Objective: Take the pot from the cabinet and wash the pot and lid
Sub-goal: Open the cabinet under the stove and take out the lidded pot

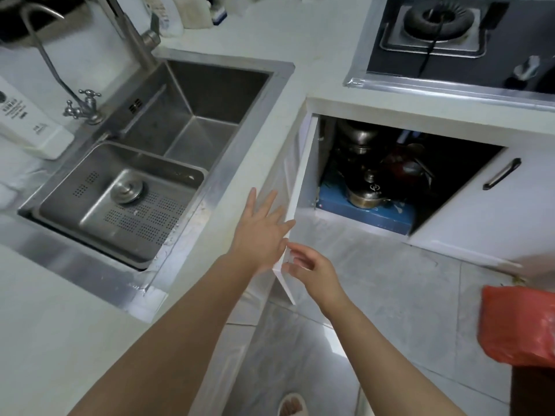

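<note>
At the edge of the open cabinet door (pixel 295 187), the fingers (pixel 267 202) of the left hand (pixel 261 235) are spread wide and flat against the door's outer face, gripping nothing. Just below, the right hand (pixel 312 268) has its fingers (pixel 295 261) loosely curled and narrow at the door's lower edge; whether they pinch the edge or only touch it I cannot tell. The white door stands swung out toward the person. Behind it, the cabinet (pixel 399 175) is dark and crowded: a steel pot (pixel 368 195) with its knobbed lid (pixel 371 180) still on sits on a blue box (pixel 366 214) near the front, with more metal cookware stacked above and behind. The neighbouring door with a dark handle (pixel 501 174) is closed. To the left, set into the pale tabletop (pixel 60 310), lies the steel sink (pixel 216 85), a perforated drain tray (pixel 126 205) resting in its near half. A stove burner (pixel 438 19) sits above the cabinet, and a red bag (pixel 519 325) lies at the right edge.
</note>
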Motion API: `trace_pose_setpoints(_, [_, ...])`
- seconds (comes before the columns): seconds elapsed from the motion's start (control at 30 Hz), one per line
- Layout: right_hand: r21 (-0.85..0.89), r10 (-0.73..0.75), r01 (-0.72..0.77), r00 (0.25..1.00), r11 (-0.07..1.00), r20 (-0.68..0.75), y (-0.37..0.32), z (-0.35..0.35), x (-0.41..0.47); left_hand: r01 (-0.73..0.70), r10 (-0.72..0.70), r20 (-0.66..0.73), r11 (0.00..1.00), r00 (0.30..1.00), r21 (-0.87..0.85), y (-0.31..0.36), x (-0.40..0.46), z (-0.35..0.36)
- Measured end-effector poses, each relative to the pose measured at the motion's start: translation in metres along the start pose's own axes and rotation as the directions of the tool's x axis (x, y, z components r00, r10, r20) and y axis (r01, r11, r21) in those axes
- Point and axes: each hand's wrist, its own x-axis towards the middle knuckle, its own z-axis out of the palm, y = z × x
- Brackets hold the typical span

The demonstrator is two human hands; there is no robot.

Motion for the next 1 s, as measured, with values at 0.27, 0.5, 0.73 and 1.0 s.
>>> trace_pose_setpoints(0.27, [-0.069, 0.067, -0.071, 0.996, 0.995, -0.061, 0.005, 0.002, 0.014, 0.074, -0.075, -0.015, 0.997, 0.997, -0.03, -0.01, 0.002, 0.01])
trace_pose_setpoints(0.5, [-0.151, 0.081, -0.111, 0.979, 0.982, -0.189, 0.012, -0.043, 0.018, -0.006, 0.0, -0.089, 0.998, 0.996, -0.064, 0.019, 0.012, 0.002])
trace_pose_setpoints(0.73, [-0.254, 0.077, -0.145, 0.962, 0.956, -0.261, 0.016, -0.115, 0.019, 0.06, -0.063, 0.013, 0.853, 0.998, -0.519, 0.099, 0.039, 0.014])
trace_pose_setpoints(1.0, [-0.404, 0.084, -0.212, 0.947, 0.89, -0.31, 0.03, -0.201, 0.032, 0.301, -0.133, 0.29, 0.674, 0.948, -0.675, 0.164, 0.089, 0.031])
